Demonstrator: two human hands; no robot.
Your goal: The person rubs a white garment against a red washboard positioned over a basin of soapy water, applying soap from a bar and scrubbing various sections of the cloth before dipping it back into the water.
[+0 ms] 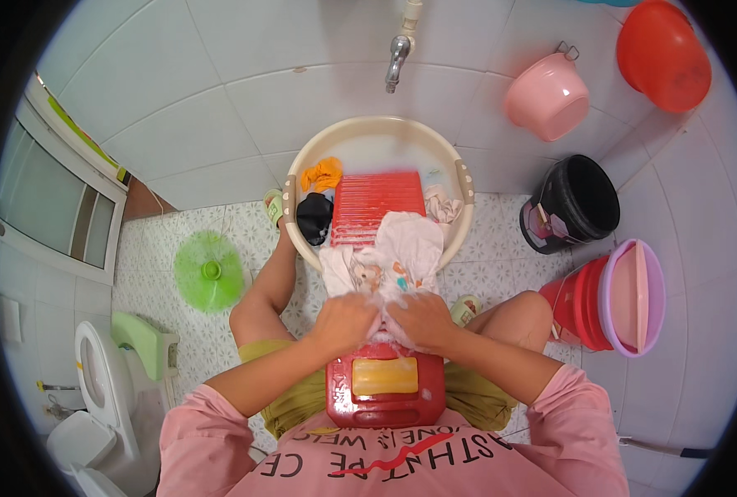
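Both my hands are closed on a soapy white garment with a coloured print (408, 239), side by side near the upper end of a red plastic washboard (377, 202). My left hand (346, 320) bunches the cloth on one side, and my right hand (424, 320) grips it beside the left. A yellow soap bar (385, 376) lies in the washboard's recess, close to my lap. The board's ribbed far part slopes into a beige basin (381, 121) of cloudy water. Orange cloth (322, 174), black cloth (314, 217) and pale cloth (443, 205) lie in the basin.
A metal tap (397, 62) is on the wall beyond the basin. At right stand a black bucket (570, 205) and a red bucket (582, 304) with a purple basin (654, 310) on it. Pink (548, 99) and red basins (663, 56) hang above. A green stool (141, 345) and toilet (104, 373) are left.
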